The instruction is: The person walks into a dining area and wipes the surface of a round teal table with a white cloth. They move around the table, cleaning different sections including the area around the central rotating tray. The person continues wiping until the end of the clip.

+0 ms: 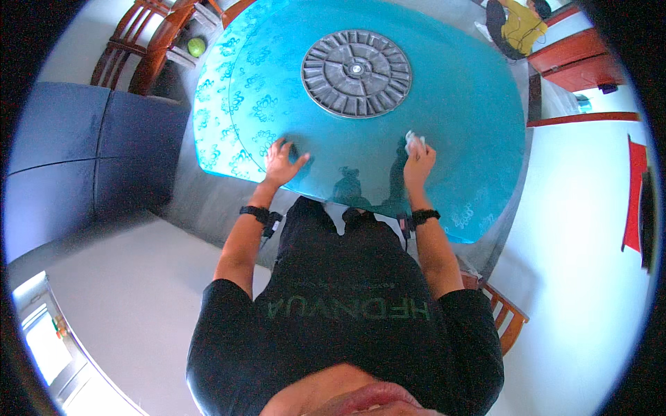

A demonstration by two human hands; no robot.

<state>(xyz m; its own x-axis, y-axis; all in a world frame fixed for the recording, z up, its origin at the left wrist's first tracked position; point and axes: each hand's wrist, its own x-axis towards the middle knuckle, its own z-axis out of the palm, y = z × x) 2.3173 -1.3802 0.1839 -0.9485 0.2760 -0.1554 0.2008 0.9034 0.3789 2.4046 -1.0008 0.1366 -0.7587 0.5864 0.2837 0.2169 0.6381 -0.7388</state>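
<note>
Before me is a table with a glossy turquoise cover (pixel 458 171), patterned with flowers along its left side. My left hand (pixel 283 162) is at the table's near left part, fingers spread and holding nothing; whether it touches the surface I cannot tell. In my right hand (pixel 419 164) a crumpled white tissue or cloth (pixel 414 139) is pinched at the fingertips, over the near right part of the table. Beyond both hands lies a round grey ribbed turntable base (pixel 357 74), with a metal hub at its centre.
Wooden chairs (pixel 127 41) stand at the far left, near a green ball-like object (pixel 196 47). A person in a yellow top (pixel 523 28) sits low at the far right. Another wooden chair (pixel 507 312) is behind my right arm. Dark blue panels (pixel 57 125) rise at left.
</note>
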